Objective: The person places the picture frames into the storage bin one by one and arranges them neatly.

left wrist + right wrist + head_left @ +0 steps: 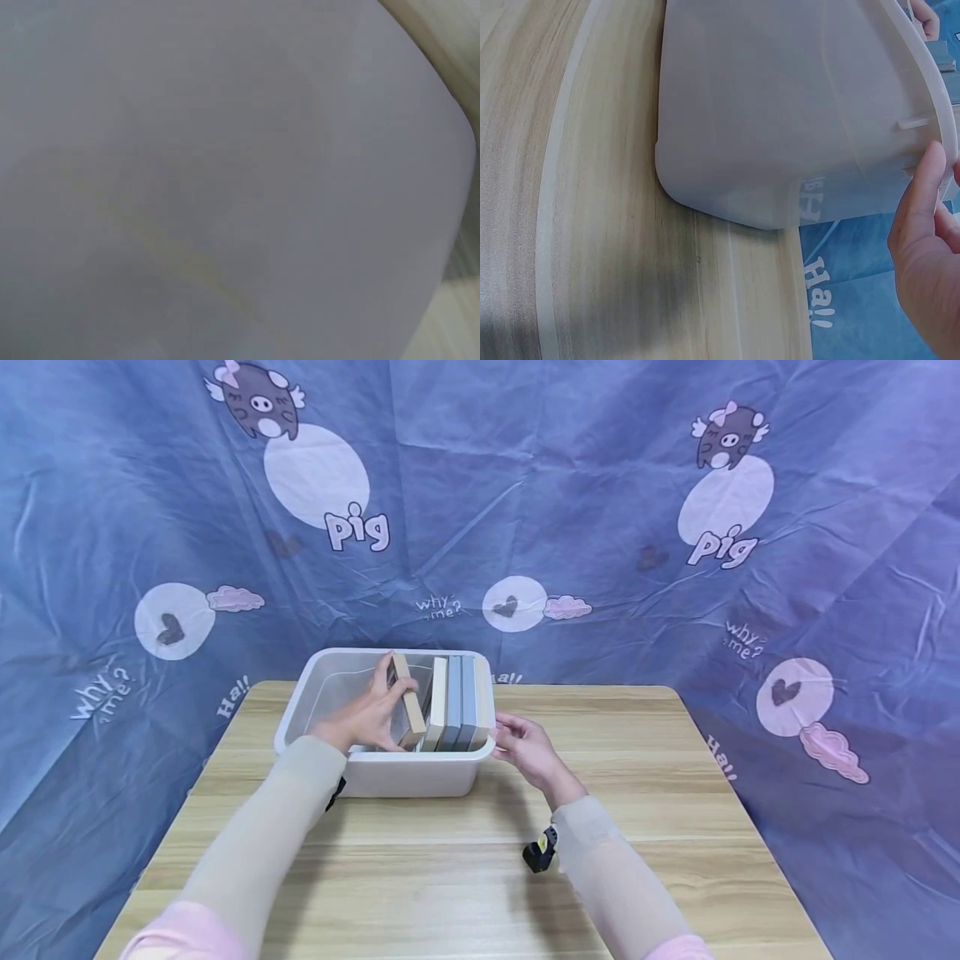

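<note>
In the head view, a white plastic bin [408, 777] stands on the table, with several books [454, 697] upright in its right half. My left hand [372, 708] reaches inside and grips a tan-edged book [407, 693], which leans left, apart from the others at its top. At the bin's right end, my right hand [528, 750] holds the rim near the front corner. From the right wrist, a digit of that hand [930, 277] lies against the outer wall of the bin [765, 112]. Only the bin's pale wall [225, 150] fills most of the left wrist view, hiding the left hand.
The wood-grain table [450, 885] extends in front of the bin and to its right. Behind it hangs a blue printed cloth [465, 527], which also runs along both sides. A small black wrist camera [540, 852] hangs under the right sleeve.
</note>
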The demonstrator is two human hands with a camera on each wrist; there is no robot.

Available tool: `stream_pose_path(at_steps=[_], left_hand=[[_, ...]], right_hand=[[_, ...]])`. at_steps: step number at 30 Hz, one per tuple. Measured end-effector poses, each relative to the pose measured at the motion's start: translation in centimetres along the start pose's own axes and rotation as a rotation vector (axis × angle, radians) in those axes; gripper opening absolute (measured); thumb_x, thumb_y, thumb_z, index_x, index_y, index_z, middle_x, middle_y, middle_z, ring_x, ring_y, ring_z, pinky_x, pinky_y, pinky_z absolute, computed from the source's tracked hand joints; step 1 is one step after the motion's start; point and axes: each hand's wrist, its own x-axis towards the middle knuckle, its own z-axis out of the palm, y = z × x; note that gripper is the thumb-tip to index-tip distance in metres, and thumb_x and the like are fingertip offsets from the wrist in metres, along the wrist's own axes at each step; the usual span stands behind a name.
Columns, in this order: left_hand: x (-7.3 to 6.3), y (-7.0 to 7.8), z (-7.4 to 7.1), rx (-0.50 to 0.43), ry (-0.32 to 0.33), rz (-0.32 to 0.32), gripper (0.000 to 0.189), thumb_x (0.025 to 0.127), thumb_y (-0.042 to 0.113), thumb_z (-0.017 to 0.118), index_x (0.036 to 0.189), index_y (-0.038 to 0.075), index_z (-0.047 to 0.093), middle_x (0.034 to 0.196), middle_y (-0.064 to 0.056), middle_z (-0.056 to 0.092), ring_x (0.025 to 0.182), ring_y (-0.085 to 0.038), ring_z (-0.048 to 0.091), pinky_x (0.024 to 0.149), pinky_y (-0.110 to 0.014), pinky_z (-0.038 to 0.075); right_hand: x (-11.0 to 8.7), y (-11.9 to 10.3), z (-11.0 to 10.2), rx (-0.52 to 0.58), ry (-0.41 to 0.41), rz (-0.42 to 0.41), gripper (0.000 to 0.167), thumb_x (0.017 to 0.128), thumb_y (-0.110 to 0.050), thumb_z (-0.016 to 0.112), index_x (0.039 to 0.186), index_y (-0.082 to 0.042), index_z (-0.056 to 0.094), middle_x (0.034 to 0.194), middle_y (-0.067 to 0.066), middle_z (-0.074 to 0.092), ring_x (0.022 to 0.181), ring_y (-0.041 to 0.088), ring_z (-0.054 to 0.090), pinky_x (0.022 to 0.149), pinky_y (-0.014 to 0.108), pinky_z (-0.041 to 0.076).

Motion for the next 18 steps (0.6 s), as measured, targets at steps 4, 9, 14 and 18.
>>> stream_pose_path(at_steps=[4,9,14,18], left_hand=[[0.31,-0.06,0.48,0.013,-0.015,0.021,0.097,0.047,0.039,0.092,0.124,0.016,0.038,0.144,-0.035,-0.005,0.109,-0.054,0.043,0.079,-0.052,0.054],[0.56,0.03,0.62,0.011,-0.032,0.029,0.099,0.046,0.038,0.094,0.125,0.015,0.038,0.145,-0.035,-0.005,0.109,-0.054,0.045,0.080,-0.051,0.054],[0.88,0.24,0.42,0.000,-0.101,0.015,0.102,0.048,0.035,0.095,0.129,0.018,0.037,0.149,-0.032,-0.011,0.120,-0.056,0.035,0.082,-0.052,0.053],[1.03,0.40,0.19,-0.010,-0.124,0.041,0.104,0.047,0.031,0.095,0.132,0.016,0.037,0.150,-0.033,-0.009,0.126,-0.056,0.029,0.089,-0.055,0.049]], right_hand=[[-0.05,0.00,-0.13,0.002,-0.010,-0.016,0.042,0.093,0.005,0.054,0.133,0.013,0.043,0.109,0.011,0.056,0.085,0.010,0.058,0.073,0.022,0.055],[-0.09,0.00,-0.11,-0.003,-0.030,-0.025,0.042,0.094,0.004,0.054,0.133,0.014,0.043,0.106,0.010,0.055,0.085,0.010,0.058,0.073,0.021,0.055],[0.00,0.06,-0.10,-0.004,-0.021,-0.020,0.043,0.093,0.005,0.054,0.134,0.014,0.043,0.107,0.010,0.055,0.084,0.010,0.058,0.072,0.021,0.055],[0.04,0.12,-0.08,-0.001,-0.014,-0.019,0.043,0.093,0.005,0.054,0.133,0.014,0.042,0.108,0.011,0.055,0.084,0.010,0.059,0.071,0.021,0.055]])
